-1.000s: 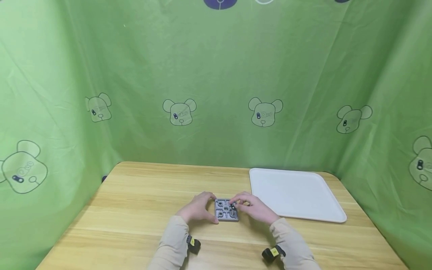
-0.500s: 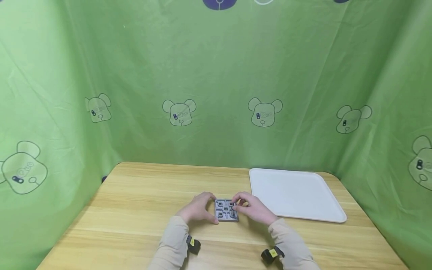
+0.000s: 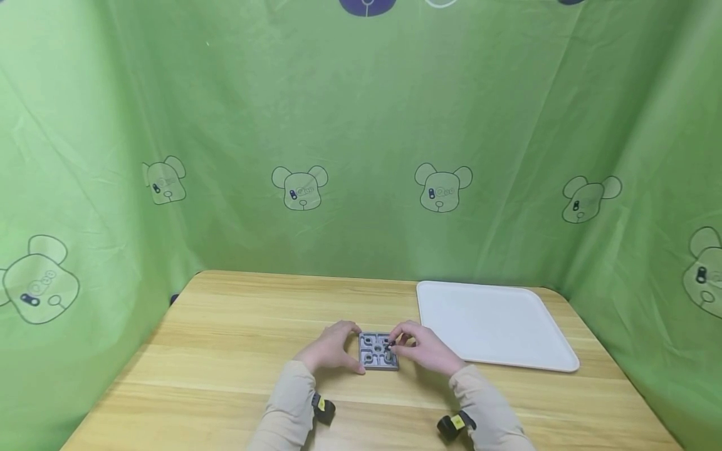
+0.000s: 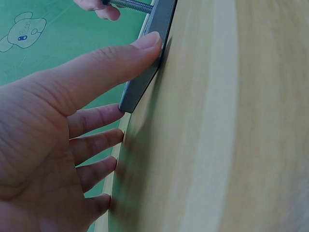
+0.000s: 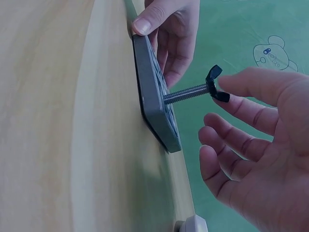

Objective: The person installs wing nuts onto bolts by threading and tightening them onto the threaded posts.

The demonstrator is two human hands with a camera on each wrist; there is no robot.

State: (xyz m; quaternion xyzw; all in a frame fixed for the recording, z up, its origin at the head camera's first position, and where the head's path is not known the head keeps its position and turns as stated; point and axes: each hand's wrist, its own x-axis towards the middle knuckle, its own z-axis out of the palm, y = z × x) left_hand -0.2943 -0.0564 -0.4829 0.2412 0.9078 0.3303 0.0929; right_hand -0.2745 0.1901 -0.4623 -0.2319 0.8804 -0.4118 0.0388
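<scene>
A square grey metal plate (image 3: 369, 359) with ribbed recesses and round holes lies on the wooden table in the head view. My left hand (image 3: 331, 349) holds its left side, thumb at the near corner and index finger at the far corner. From the plate (image 5: 150, 79) rises a steel wing bolt (image 5: 188, 94), its threaded shank upright and its black winged head on top. The thumb and index finger of my right hand (image 5: 275, 130) pinch that head; the other fingers hang loosely curled. In the left wrist view the shank (image 4: 133, 5) meets the plate (image 4: 145, 84).
A white tray (image 3: 496, 326) lies at the table's right rear, beyond my right hand. The wooden table (image 3: 242, 351) ends at a green curtain (image 3: 366, 238) printed with bear heads. Black cameras (image 3: 451, 427) are strapped at both wrists.
My right fingers have shifted slightly around the bolt's winged head, covering it half a second ago and showing it again now. The left hand and the plate stay put.
</scene>
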